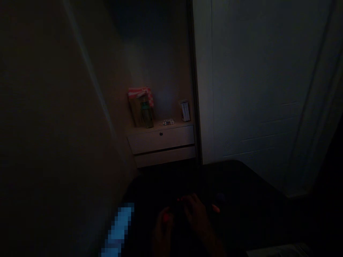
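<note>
The scene is very dark, so details of both hands are faint. My left hand [162, 226] is low in the middle, its fingers curled round a small red object [166, 217] whose kind I cannot make out. To its right, my right hand [195, 212] reaches forward with bent fingers closed together. Small red spots [180, 199] show at its fingertips, and what they belong to is lost in the dark. Beside the right hand lies a short orange object [215, 208] on the dark surface [246, 200].
Ahead stands a drawer unit [166, 137] bearing a green bottle [147, 116], a red-and-white item [139, 92], a beaded thing [168, 122] and upright books [185, 111]. A pale door [257, 78] is at right. A pixelated blue strip [118, 228] shows at lower left.
</note>
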`<action>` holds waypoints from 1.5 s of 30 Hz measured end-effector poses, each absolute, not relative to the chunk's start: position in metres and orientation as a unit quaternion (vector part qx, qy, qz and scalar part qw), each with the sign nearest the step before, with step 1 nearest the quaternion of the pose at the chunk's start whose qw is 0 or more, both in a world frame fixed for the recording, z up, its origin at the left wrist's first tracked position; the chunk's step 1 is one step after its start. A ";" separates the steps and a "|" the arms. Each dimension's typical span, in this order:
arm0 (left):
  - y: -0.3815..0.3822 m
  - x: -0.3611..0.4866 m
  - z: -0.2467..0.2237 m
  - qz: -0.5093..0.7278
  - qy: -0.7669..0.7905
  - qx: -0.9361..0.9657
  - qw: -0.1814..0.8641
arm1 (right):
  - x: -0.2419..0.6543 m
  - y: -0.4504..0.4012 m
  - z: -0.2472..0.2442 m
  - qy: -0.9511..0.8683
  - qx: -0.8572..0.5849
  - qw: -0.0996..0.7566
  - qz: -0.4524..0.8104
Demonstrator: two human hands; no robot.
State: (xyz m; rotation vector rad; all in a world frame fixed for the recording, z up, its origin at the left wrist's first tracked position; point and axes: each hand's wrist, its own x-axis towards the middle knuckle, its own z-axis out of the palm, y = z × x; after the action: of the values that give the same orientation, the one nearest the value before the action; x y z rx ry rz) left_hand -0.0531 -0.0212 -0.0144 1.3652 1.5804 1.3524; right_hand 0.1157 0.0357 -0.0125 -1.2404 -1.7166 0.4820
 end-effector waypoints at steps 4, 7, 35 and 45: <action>-0.024 -0.051 -0.009 0.508 0.610 0.533 0.293 | 0.113 0.044 -0.016 -0.685 -0.558 0.435 0.172; -0.023 -0.052 -0.011 0.508 0.615 0.534 0.281 | 0.110 0.050 -0.015 -0.696 -0.585 0.390 0.149; -0.011 -0.059 -0.030 0.562 0.574 0.499 0.324 | 0.107 0.042 -0.019 -0.656 -0.553 0.482 0.178; -0.017 -0.061 -0.020 0.518 0.620 0.485 0.335 | 0.092 -0.009 -0.004 -0.720 -0.379 0.440 0.380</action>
State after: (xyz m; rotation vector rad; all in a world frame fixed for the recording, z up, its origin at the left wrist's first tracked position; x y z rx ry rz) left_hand -0.0611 -0.0167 -0.0203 1.2657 1.6167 1.3526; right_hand 0.0918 -0.0092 -0.0045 -0.9405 -1.7883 0.9428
